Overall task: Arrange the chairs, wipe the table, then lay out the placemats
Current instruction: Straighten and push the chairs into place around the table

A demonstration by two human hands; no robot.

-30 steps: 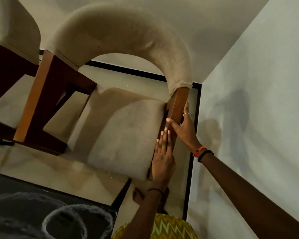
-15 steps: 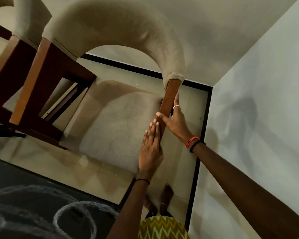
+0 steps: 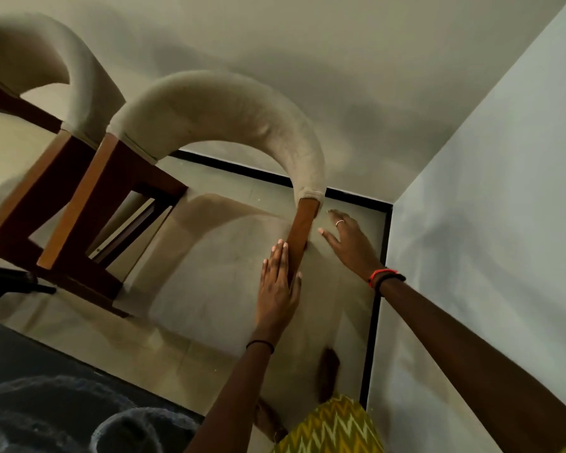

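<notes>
Head view: chair (image 3: 209,132) in room corner, wooden post (image 3: 303,233) running away from person. Left hand (image 3: 276,289) flat, fingers unclenched against post's near side. Right hand (image 3: 350,243) spread, released, just beside post's far side.

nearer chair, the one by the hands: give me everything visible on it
The nearer chair has a curved, beige padded backrest on brown wooden posts, a pale cushioned seat and a dark wood frame. It stands on the tiled floor in the room's corner, close beside a matching second chair. The left hand lies flat, fingers straight, against the right-side post. The right hand is open just off that post, not touching. The picture is blurred, so fine detail is unclear.
</notes>
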